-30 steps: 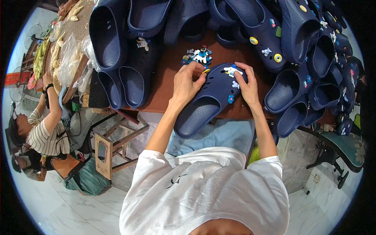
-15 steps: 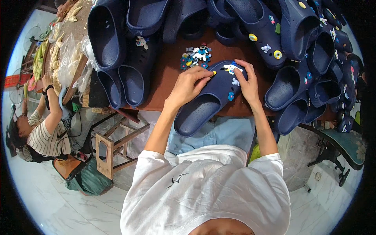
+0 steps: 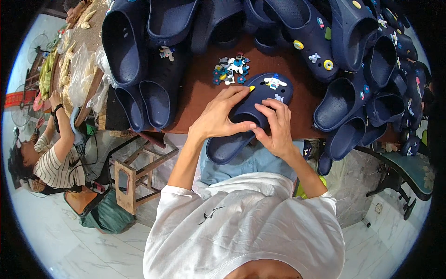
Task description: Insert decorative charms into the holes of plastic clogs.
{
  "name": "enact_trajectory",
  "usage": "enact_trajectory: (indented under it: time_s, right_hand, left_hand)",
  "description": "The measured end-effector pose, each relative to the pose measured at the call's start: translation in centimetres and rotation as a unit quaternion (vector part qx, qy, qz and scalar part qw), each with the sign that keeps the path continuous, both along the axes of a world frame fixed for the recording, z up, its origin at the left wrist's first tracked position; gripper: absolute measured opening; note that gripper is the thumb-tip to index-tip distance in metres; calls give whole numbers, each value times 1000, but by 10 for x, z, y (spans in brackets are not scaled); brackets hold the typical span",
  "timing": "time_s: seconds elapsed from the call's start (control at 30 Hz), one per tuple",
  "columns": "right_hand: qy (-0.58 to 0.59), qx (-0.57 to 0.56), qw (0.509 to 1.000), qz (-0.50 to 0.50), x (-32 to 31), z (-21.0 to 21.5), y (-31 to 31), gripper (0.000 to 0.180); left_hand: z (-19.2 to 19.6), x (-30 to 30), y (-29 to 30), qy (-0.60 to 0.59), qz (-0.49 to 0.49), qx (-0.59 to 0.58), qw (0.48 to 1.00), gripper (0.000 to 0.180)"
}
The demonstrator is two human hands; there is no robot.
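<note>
A navy clog (image 3: 265, 100) lies tilted at the table's front edge, its toe pointing away and to the right. My left hand (image 3: 220, 114) holds its left side, the fingertips by a yellow charm (image 3: 252, 88) and the thumb over the foot opening. Bent over the clog's right side, my right hand (image 3: 278, 128) grips it near the opening, thumb close to my left thumb. A white character charm (image 3: 275, 82) sits on the toe; a smaller pale charm (image 3: 278, 98) shows just past my right fingertips. The blue flower charm is hidden under that hand.
A small pile of loose charms (image 3: 231, 69) lies on the brown tabletop (image 3: 195, 100) beyond the clog. Several navy clogs (image 3: 158, 102) stand stacked left, behind and right, some with charms. A person (image 3: 51, 153) works at the left beside a wooden stool (image 3: 127, 181).
My right hand has moved from the toe's right edge down and left toward the foot opening, covering the blue flower charm. My left thumb has spread away from its fingers, down to the opening.
</note>
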State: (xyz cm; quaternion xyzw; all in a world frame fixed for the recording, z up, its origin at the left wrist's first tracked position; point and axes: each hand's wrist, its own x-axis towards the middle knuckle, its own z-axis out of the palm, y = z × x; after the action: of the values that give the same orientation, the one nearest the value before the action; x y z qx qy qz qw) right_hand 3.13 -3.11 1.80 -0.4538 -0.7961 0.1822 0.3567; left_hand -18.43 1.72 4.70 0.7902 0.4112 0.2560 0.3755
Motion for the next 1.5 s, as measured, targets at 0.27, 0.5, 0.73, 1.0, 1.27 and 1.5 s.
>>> enact_trajectory:
  time_s: [0.27, 0.5, 0.73, 1.0, 1.27, 1.5]
  right_hand:
    - [-17, 25, 1000, -6, -6, -10, 0, 57]
    - [-3, 22, 1000, -17, -9, -15, -2, 56]
    - [0, 22, 1000, -22, -10, -15, -3, 55]
    - [10, 27, 999, -24, -10, -18, -3, 55]
    - [20, 34, 999, -20, -11, -21, -1, 55]
    - [17, 34, 999, -26, -12, -21, -3, 55]
  left_hand:
    - [3, 3, -6, 68, 6, 28, 997, 77]
    - [-4, 17, -13, 128, 53, 85, 987, 72]
    - [-3, 27, -16, 136, 93, 96, 982, 70]
    - [-19, 27, -18, 62, 135, 79, 986, 66]
    - [-31, 27, -18, -15, 185, 43, 982, 67]
    - [-31, 27, -18, -6, 179, 41, 983, 66]
